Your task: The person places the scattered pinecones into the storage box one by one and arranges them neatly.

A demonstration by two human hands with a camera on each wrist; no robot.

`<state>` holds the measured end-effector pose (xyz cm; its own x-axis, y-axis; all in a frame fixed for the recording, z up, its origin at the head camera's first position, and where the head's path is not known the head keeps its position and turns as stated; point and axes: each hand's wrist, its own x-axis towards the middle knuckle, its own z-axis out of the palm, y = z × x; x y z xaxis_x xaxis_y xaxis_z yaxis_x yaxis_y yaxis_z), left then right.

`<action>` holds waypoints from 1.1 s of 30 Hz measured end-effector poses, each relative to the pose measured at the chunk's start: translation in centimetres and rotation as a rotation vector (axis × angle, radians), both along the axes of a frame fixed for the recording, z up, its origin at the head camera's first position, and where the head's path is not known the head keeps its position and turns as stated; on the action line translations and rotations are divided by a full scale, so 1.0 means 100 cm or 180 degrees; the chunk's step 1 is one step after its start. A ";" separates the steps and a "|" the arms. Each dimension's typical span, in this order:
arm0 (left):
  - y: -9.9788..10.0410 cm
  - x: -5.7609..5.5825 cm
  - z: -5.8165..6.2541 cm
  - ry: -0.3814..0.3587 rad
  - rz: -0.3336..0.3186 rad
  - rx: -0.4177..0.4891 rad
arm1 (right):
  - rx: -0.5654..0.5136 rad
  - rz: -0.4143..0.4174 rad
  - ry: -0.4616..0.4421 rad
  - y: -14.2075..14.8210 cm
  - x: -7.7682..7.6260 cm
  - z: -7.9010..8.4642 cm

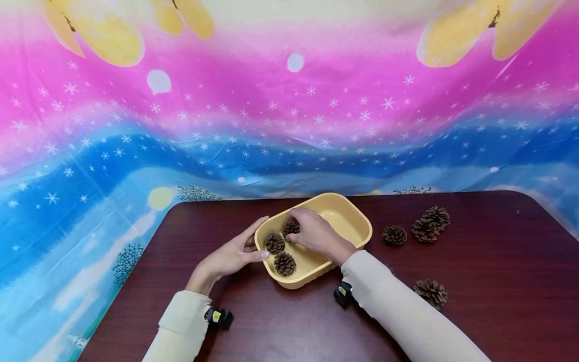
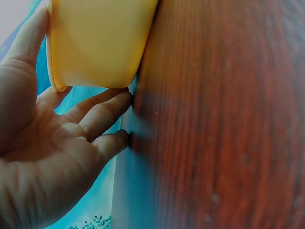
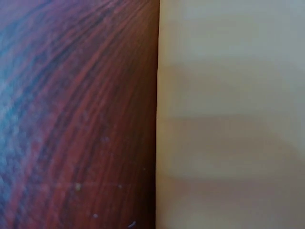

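A yellow rectangular plastic tub point(image 1: 348, 221) stands tilted in angle on the dark table. My left hand point(image 1: 230, 256) holds its left end, the thumb over the rim and the other fingers by the outer wall. In the left wrist view, that hand point(image 2: 62, 138) has its fingers spread below the tub wall point(image 2: 100, 43). Reaching inside, my right hand point(image 1: 314, 234) pinches a brown pine cone point(image 1: 291, 229) near the tub's left end. Two more pine cones, one upper point(image 1: 274, 243) and one lower point(image 1: 285, 264), lie beside it. The right wrist view shows the tub wall point(image 3: 228, 95) close up, without the hand.
Right of the tub lie a pine cone point(image 1: 395, 235) and a touching pair point(image 1: 425, 230). Another pine cone point(image 1: 431, 293) sits nearer, partly behind the right sleeve point(image 1: 398, 306). A printed cloth point(image 1: 289, 110) hangs behind the dark red table point(image 1: 506, 261).
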<state>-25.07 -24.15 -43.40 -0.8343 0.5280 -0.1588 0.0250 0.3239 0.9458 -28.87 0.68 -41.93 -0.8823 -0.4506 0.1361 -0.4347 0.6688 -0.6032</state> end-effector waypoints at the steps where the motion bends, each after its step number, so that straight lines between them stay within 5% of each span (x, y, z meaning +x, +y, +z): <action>1: 0.000 0.000 0.000 -0.0005 0.0004 0.0002 | -0.0002 -0.0008 -0.0006 0.000 0.000 0.000; 33: 0.000 0.001 0.000 -0.0040 0.0008 0.0000 | 0.0072 -0.0248 0.0298 0.000 0.006 0.007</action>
